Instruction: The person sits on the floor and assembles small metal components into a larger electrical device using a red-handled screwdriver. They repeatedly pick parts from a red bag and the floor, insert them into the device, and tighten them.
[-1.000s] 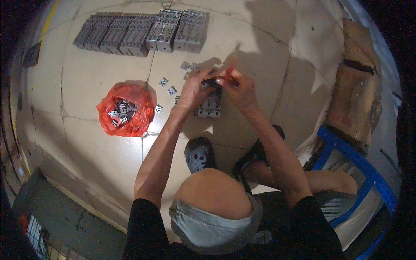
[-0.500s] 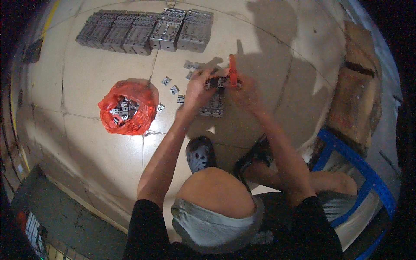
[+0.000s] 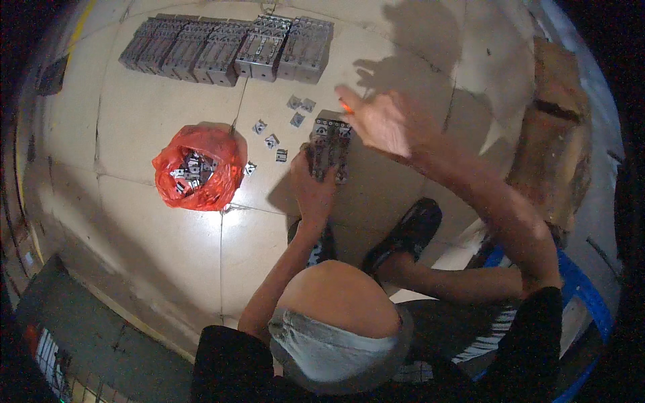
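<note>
For steady work, the left hand's grip, closed on the metal block on the floor, should brace it firmly; the blurred right hand's grip by something orange is unclear.

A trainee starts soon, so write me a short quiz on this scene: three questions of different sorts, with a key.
1. Which hand grips the separate grey rectangular metal block: left or right?
2. What does the crumpled red plastic bag hold?
3. True or false: the bag lies to the right of the block.

Key:
1. The left hand.
2. Small, shiny, metallic-looking pieces.
3. False; it lies to the left.
</note>
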`<state>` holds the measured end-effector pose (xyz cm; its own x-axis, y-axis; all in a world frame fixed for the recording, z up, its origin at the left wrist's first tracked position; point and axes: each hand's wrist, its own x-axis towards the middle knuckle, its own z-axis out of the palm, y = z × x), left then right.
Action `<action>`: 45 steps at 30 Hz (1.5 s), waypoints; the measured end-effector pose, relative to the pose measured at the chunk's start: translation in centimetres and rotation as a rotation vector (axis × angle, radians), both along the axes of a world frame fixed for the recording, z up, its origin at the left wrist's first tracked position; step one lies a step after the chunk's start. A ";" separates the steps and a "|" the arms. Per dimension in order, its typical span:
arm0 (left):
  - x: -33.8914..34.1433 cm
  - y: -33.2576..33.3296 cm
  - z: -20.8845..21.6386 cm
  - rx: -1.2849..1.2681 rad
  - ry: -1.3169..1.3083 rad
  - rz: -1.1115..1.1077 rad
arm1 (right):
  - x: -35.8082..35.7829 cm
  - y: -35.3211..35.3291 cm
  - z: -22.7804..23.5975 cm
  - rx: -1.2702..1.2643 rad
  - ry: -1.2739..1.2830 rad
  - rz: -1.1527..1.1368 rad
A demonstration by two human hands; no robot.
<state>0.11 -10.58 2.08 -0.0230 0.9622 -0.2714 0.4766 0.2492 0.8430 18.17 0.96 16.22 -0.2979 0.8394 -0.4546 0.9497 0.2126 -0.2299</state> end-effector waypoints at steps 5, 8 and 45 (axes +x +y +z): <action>-0.8 0.2 -0.1 -0.086 -0.074 0.006 | 0.7 0.2 0.4 -0.189 0.528 -0.278; -0.7 0.8 0.1 -0.099 -0.101 -0.018 | 3.3 -0.4 0.7 -0.016 0.442 0.103; 0.1 2.5 -1.5 -0.139 -0.088 -0.027 | 2.6 -2.1 -0.5 0.135 0.222 0.138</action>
